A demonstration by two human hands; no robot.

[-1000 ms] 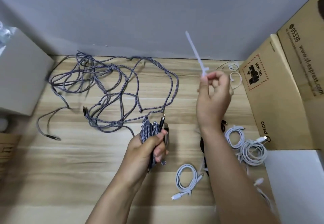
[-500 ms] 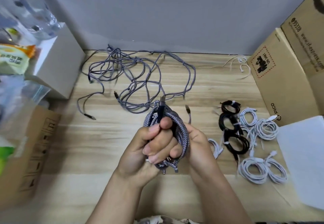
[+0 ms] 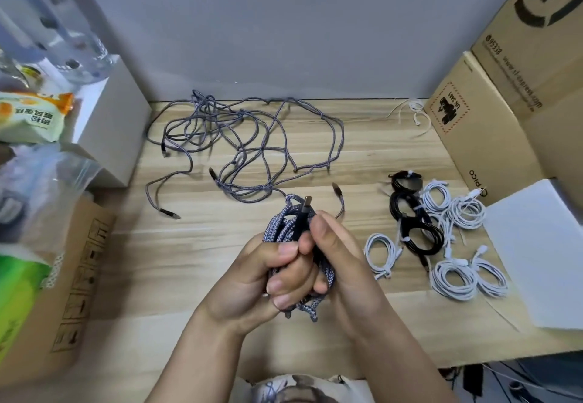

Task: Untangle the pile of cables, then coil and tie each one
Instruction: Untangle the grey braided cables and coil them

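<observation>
A coiled grey braided cable (image 3: 285,224) is held over the middle of the wooden table (image 3: 195,254), its dark plug sticking up. My left hand (image 3: 252,282) grips the coil from the left, fingers curled round it. My right hand (image 3: 339,260) holds the same coil from the right, thumb on top. The zip tie is hidden between my fingers. A tangle of grey braided cables (image 3: 239,144) lies behind, toward the wall. Tied black coils (image 3: 413,213) and white coils (image 3: 463,264) lie to the right.
Loose white zip ties (image 3: 413,112) lie at the back right by cardboard boxes (image 3: 492,131). A white box (image 3: 536,251) stands on the right. At the left are a white box (image 3: 110,122), a carton (image 3: 72,279) and snack bags (image 3: 28,122).
My right hand came down from holding a white zip tie in the air and joined my left hand on the coiled cable. The view shifted left and back.
</observation>
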